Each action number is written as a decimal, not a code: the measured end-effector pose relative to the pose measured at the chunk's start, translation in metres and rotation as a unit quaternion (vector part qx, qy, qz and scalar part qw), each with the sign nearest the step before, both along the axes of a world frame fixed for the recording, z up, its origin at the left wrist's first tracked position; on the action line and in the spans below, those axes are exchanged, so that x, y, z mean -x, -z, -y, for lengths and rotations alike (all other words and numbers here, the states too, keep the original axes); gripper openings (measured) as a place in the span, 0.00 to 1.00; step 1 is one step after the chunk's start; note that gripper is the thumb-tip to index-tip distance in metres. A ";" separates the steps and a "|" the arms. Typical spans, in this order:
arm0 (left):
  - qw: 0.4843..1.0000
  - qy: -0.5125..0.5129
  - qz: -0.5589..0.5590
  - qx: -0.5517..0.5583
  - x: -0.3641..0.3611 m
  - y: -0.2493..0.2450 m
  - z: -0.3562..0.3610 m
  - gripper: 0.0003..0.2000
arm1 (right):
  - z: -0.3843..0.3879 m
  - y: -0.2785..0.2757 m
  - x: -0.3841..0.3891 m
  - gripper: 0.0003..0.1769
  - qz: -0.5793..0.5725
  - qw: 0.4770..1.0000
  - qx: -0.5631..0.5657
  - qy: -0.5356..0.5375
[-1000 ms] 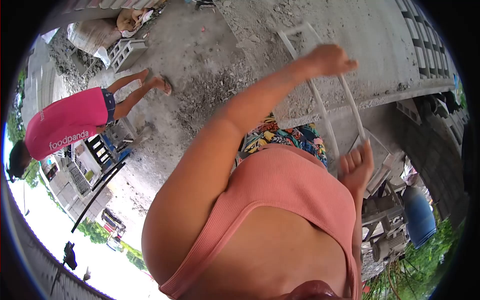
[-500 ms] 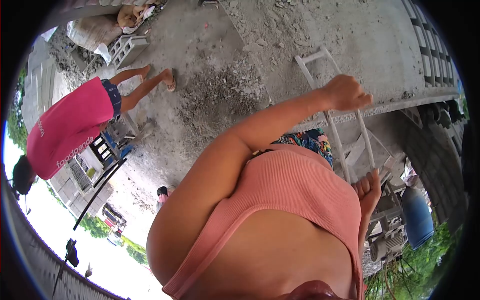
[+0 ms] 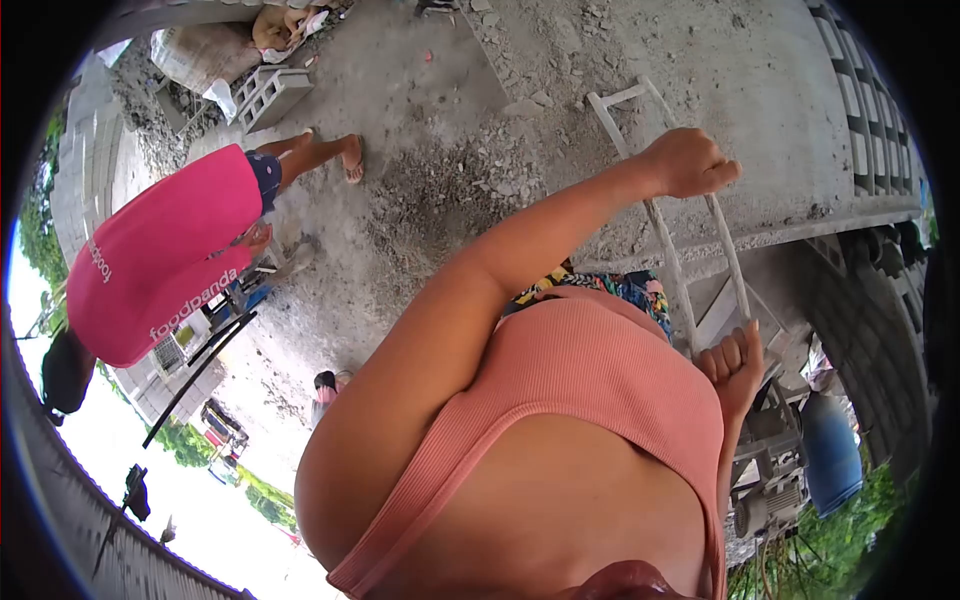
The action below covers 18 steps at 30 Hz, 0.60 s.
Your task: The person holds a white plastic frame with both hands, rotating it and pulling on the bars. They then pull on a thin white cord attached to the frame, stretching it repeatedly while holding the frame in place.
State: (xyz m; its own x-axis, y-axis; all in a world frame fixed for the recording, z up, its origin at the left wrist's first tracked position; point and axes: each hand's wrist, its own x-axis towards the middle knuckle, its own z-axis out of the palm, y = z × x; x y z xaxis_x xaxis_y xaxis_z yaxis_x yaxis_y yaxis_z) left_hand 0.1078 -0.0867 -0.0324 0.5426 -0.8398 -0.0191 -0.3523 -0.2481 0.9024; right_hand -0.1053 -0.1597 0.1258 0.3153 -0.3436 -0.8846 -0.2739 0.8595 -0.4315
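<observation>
My left hand (image 3: 695, 163) is closed in a fist at the upper right, over a pale ladder-like frame (image 3: 728, 245). Lower down, my right hand (image 3: 733, 368) is also closed, near the lower end of one rail. Whatever either fist holds is hidden by the fingers. Two long rails run between the hands, joined by a crosspiece at the top. My bent left arm crosses in front of my ribbed pink top.
A person in a pink shirt (image 3: 165, 255) bends over at the left. Hollow blocks (image 3: 272, 98) and a sack (image 3: 203, 55) lie behind. Rubble (image 3: 440, 190) covers the middle ground. A blue barrel (image 3: 831, 455) and a motor (image 3: 770, 510) are at the lower right.
My left hand appears slightly higher, and my right hand has also risen a little. The other person has shifted rightward in view, and a hand of theirs now shows below the shirt.
</observation>
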 end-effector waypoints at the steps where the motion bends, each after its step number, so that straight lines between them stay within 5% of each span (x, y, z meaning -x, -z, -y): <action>1: 0.998 -0.019 0.003 0.055 0.003 0.000 -0.001 0.30 | -0.003 -0.003 0.000 0.26 0.007 1.000 -0.003 0.010; 3: 0.997 0.029 -0.025 -0.066 -0.042 0.012 0.003 0.30 | -0.009 0.009 -0.029 0.25 0.042 0.999 0.008 -0.015; 4: 0.997 -0.029 -0.070 -0.027 -0.068 0.014 0.000 0.30 | -0.018 0.024 -0.052 0.25 0.042 0.999 0.032 -0.011; 8: 0.996 -0.051 0.070 -0.034 -0.137 0.027 0.006 0.28 | -0.013 0.051 -0.099 0.24 0.185 0.982 0.001 -0.023; 11: 0.981 -0.030 0.178 0.068 -0.112 0.054 0.019 0.29 | -0.014 0.040 -0.076 0.25 0.144 0.989 0.001 -0.015; 13: 0.999 -0.006 -0.043 0.000 -0.063 -0.001 0.002 0.28 | -0.004 0.022 -0.047 0.25 0.090 0.996 0.007 -0.022; 18: 0.999 0.029 0.026 0.014 -0.019 -0.008 0.004 0.28 | 0.010 0.005 -0.019 0.25 0.022 0.999 -0.003 -0.029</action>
